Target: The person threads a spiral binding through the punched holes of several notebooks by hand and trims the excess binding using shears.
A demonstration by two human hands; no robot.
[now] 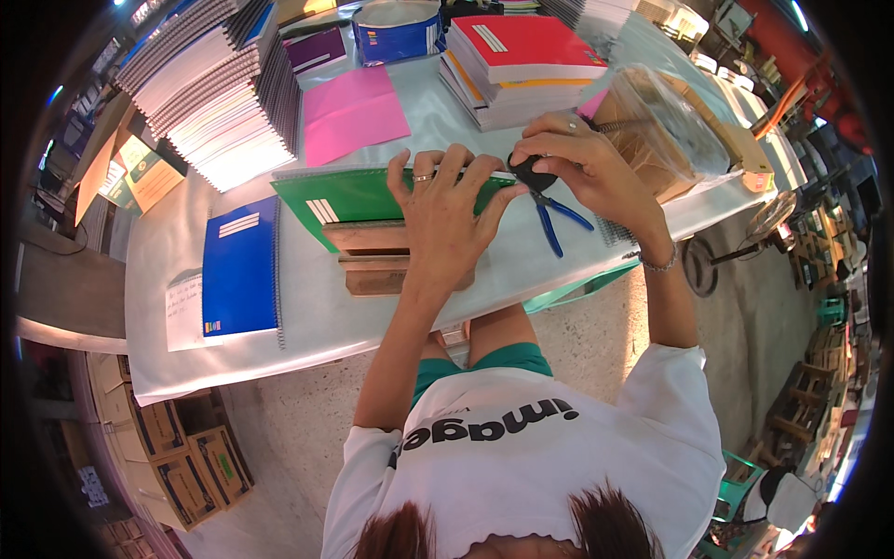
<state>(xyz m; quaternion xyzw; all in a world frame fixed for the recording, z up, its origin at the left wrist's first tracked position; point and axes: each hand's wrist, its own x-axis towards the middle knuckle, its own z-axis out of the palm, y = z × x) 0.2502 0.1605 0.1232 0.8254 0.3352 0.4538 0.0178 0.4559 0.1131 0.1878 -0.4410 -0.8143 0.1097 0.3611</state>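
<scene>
Far left on the table (307, 321): tall stacks of spiral-bound notebooks (209, 88), spines outward, apparently piled out of the working space. Below them, a blue notebook (240, 270) lying flat and closed beside a white paper slip (183, 312), apart from the hands, seemingly set aside. Further along, a loose pink sheet (352, 112) lying flat. At centre, a green notebook (372, 194) laid across a wooden block (377, 256), likely so the wire edge stays raised and reachable. Pressed on its cover, the left hand (445, 219), fingers spread flat, gripping nothing, apparently pinning the book steady. Just right, the right hand (582, 168), fingers curled tight around the black head of blue-handled pliers (549, 200), jaws hidden under the fingers, handles trailing toward the table edge; tool held at the green notebook's right end, near its spiral. Behind, a stack of red and orange books (521, 65). Far right, a clear plastic bag (666, 121) over brown items, contents unclear.
</scene>
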